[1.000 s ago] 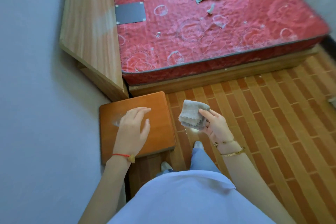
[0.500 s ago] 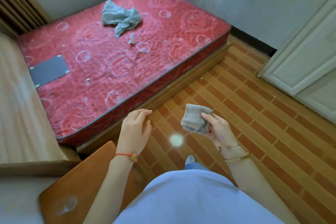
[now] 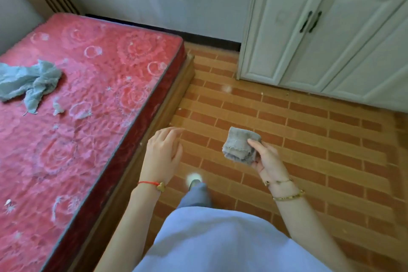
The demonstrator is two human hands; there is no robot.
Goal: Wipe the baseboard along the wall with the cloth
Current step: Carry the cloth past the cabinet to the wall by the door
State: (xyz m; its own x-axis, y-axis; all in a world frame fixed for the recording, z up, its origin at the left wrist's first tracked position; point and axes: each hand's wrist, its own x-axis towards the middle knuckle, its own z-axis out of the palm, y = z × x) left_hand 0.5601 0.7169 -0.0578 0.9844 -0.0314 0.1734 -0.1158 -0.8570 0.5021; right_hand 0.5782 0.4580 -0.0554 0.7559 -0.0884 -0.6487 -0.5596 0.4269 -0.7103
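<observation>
My right hand (image 3: 268, 159) grips a folded grey cloth (image 3: 239, 146), held in the air above the tiled floor. My left hand (image 3: 163, 152) hovers empty with fingers apart, next to the bed's edge. A dark baseboard (image 3: 212, 40) runs along the foot of the far white wall, between the bed and the white cabinet, well ahead of both hands. Part of the baseboard is hidden behind the mattress.
A red patterned mattress (image 3: 88, 106) on a wooden frame (image 3: 176, 95) fills the left, with a crumpled blue rag (image 3: 28, 81) on it. White cabinet doors (image 3: 320, 35) stand at the right. Brick-patterned floor (image 3: 298, 130) lies between them. My foot (image 3: 195, 183) is below the hands.
The view has swung right, away from the wooden stool and side wall, toward the far wall and cabinet. Both hands keep their pose; the cloth stays in my right hand.
</observation>
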